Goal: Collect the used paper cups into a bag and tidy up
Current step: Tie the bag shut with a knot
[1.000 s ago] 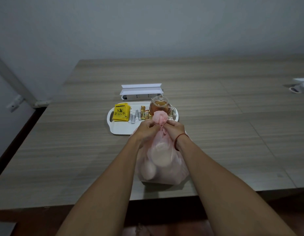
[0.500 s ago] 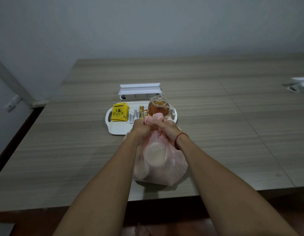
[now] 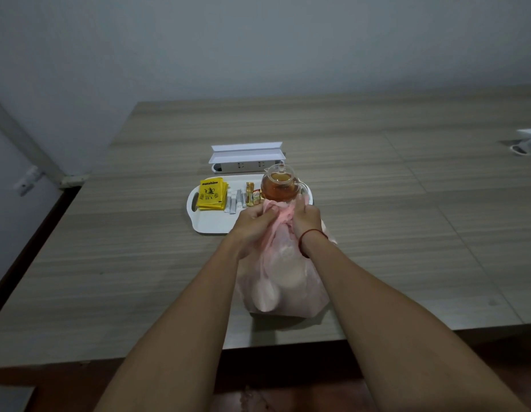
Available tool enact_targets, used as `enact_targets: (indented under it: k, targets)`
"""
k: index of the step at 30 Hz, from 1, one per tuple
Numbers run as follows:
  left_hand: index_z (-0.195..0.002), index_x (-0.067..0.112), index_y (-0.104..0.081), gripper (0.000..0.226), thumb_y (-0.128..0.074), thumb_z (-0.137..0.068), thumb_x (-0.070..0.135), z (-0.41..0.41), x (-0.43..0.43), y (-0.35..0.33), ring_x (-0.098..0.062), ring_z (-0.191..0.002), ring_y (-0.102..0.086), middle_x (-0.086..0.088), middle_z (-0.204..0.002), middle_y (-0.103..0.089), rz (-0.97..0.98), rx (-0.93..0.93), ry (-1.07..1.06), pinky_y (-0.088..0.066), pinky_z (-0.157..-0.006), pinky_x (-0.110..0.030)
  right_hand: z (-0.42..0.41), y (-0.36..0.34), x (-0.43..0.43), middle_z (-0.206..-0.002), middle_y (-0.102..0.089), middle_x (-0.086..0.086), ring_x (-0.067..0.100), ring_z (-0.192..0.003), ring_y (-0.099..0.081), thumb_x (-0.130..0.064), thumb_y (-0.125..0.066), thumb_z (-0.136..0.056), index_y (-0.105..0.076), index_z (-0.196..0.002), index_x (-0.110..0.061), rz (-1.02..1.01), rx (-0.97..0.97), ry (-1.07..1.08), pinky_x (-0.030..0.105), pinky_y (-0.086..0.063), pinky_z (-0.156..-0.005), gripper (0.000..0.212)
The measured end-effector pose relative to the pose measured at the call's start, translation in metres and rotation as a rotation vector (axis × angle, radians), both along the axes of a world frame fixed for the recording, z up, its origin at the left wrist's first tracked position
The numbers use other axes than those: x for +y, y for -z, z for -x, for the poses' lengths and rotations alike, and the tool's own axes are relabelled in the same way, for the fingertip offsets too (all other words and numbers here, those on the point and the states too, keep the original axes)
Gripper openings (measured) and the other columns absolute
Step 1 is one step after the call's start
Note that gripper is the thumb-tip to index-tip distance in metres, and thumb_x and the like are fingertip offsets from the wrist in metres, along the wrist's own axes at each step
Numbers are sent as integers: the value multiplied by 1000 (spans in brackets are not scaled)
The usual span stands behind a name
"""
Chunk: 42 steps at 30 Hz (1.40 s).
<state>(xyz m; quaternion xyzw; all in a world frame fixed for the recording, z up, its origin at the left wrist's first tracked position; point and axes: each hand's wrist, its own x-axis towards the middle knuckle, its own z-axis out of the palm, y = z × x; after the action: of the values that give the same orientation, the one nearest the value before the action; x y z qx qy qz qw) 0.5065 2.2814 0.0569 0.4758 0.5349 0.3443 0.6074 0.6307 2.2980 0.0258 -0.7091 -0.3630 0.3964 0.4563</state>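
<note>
On the bench point(image 3: 139, 263), one white tray point(image 3: 210, 226) carries a stack of yellow tea packets point(image 3: 212, 194), a few grey sachets point(image 3: 235, 200) and one glass teapot point(image 3: 279, 185). Just in front of it, the left hand point(image 3: 252, 223) and the right hand point(image 3: 305, 217) both grip the bunched neck of one pink plastic bag point(image 3: 288, 281), which stands by the near edge. Two paper cups point(image 3: 265, 294) show dimly through it; whether there are more is hard to make out.

A translucent pink bag point(image 3: 300, 295) stands upright by the counter's point(image 3: 139, 278) near edge, its neck gathered into a twisted bunch. Pale paper cups point(image 3: 265, 294) show through its sides, tumbled inside.
</note>
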Motion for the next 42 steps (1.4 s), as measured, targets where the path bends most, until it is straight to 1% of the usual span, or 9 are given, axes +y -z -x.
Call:
enact_targets:
  k: [4, 7, 13, 17, 23, 27, 32, 36, 42]
  targets:
    - [-89, 11, -76, 30, -63, -84, 37, -2, 3, -13, -26, -97, -64, -6, -98, -73, -42, 166, 123, -50, -92, -39, -3, 6, 1, -58, -49, 0, 24, -75, -55, -39, -30, -102, -66, -95, -2, -25, -28, 46, 31, -38, -70, 52]
    - [-67, 13, -57, 29, -47, -89, 28, -5, 8, -19, -22, -75, -52, 4, -66, -62, 17, 144, 142, -43, -76, -31, -5, 5, 1, -61, -53, 1, 23, -73, -56, -39, -30, -102, -62, -101, -18, -42, 11, 49, 28, -42, -64, 38]
    - [-110, 5, -69, 30, -74, -80, 6, -3, 4, -13, -20, -85, -66, -7, -92, -70, -76, 200, 191, -57, -66, -22, -7, -1, 0, -80, -63, 9, 18, -57, -58, -43, -32, -100, -57, -108, -18, -17, 71, 24, 24, -46, -51, 36]
    - [-102, 11, -56, 34, -78, -76, 6, -11, 5, -8, -20, -79, -60, -6, -85, -61, -117, 276, 131, -52, -64, -28, -4, -7, -3, -94, -66, 15, 28, -87, -64, -43, -33, -100, -53, -133, -5, -31, 71, -37, 42, -53, -79, 55]
    - [-106, 12, -57, 17, -56, -88, 11, -21, 6, 5, -27, -96, -61, -9, -106, -64, -305, 621, 30, -52, -81, -37, -2, -13, -14, -57, -55, -1, 14, -48, -53, -37, -34, -102, -57, -74, -14, -130, -17, -108, 13, -38, -33, 43]
    - [-105, 5, -63, 21, -49, -93, 14, -22, 6, 11, -34, -97, -62, -15, -104, -66, -323, 842, 28, -53, -83, -43, 2, -14, -17, -67, -57, 3, 15, -53, -55, -36, -34, -102, -61, -104, -8, -146, 17, -139, 15, -39, -31, 39]
    - [-75, 6, -71, 15, -74, -81, 20, -6, 5, -6, -16, -63, -54, -5, -65, -61, -254, 438, 112, -44, -61, -29, 1, -11, -15, -63, -50, 0, 3, -34, -53, -38, -34, -102, -52, -94, -17, -106, 30, -26, 14, -36, -31, 28]
    - [-91, 8, -77, 26, -74, -81, 31, 3, 6, -9, -26, -93, -69, -10, -94, -76, 60, 115, 14, -55, -90, -39, 0, -13, -13, -64, -53, 1, 21, -66, -56, -33, -35, -103, -63, -109, -5, -110, -38, 30, 18, -41, -54, 40]
    - [-66, 7, -71, 25, -69, -87, 21, 19, 3, 11, -26, -88, -68, -10, -77, -72, -47, 391, -298, -52, -73, -30, -8, -9, -18, -95, -69, 17, 23, -70, -59, -29, -34, -103, -68, -107, 6, 0, 79, 272, 15, -34, -48, 49]
